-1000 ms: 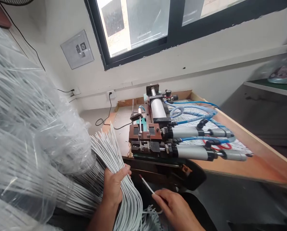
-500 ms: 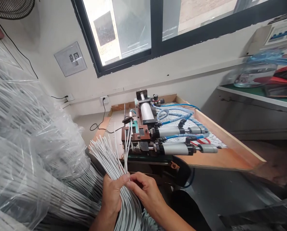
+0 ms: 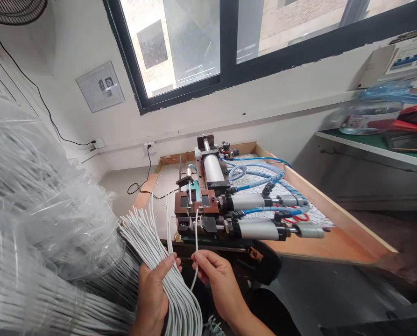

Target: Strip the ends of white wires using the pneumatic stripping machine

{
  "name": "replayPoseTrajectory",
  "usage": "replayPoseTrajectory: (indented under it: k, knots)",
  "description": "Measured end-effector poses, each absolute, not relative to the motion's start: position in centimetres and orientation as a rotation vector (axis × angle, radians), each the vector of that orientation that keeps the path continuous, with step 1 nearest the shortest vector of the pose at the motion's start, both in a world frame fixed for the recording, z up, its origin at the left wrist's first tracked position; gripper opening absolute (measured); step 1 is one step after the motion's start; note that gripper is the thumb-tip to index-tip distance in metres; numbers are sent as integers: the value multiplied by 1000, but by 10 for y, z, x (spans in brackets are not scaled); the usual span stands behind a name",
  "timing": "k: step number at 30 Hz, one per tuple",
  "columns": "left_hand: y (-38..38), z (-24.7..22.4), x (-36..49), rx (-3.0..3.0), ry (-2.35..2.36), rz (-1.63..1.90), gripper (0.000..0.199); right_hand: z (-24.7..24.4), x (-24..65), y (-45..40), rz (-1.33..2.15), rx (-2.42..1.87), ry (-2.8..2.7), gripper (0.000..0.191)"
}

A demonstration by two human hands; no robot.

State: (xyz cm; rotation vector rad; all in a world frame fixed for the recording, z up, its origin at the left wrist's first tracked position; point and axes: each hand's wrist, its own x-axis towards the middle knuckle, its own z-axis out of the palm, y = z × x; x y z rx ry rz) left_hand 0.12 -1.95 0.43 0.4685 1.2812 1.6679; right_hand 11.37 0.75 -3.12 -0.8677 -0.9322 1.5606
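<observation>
My left hand (image 3: pixel 154 289) is closed around a thick bundle of light grey cables (image 3: pixel 141 233), whose cut ends fan out up and to the left. A few cables stand apart from the bundle on its right side. Between thumb and fingers, my right hand (image 3: pixel 217 280) pinches one single cable (image 3: pixel 196 233). That cable's upper end reaches in front of the jaws of a pneumatic machine (image 3: pixel 196 203); whether it touches them I cannot tell. The machine has silver cylinders (image 3: pixel 259 229) and blue air hoses (image 3: pixel 257 179).
Plastic-wrapped cable bundles (image 3: pixel 54 233) are piled on the left. A wooden-edged tray (image 3: pixel 355 238) surrounds the machine, with scraps lying in it. To the right is a green shelf (image 3: pixel 365 140) carrying a plastic jug (image 3: pixel 369 109). A window (image 3: pixel 173 46) is above.
My right hand has moved slightly right, away from the bundle, with one cable pinched in it. My left hand and the bundle have shifted a little left.
</observation>
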Motion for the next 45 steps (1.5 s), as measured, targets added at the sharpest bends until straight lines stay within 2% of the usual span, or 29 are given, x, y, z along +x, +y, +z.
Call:
replayPoseTrajectory:
  k: [19, 27, 31, 39, 45]
  knots:
    - [-1, 7, 6, 472, 1315, 1631, 16, -31, 114, 31, 1775, -860, -601, 26]
    - [-15, -4, 12, 583, 1253, 1572, 11, -23, 112, 30, 1807, -804, -802, 28]
    - [-23, -9, 18, 606, 1203, 1511, 15, -16, 108, 26, 1846, -719, -873, 29]
    - [-31, -16, 14, 543, 1238, 1582, 12, -16, 108, 16, 1667, -802, -886, 26]
    - [-32, -18, 7, 412, 1245, 1623, 17, -26, 111, 17, 1654, -842, -839, 25]
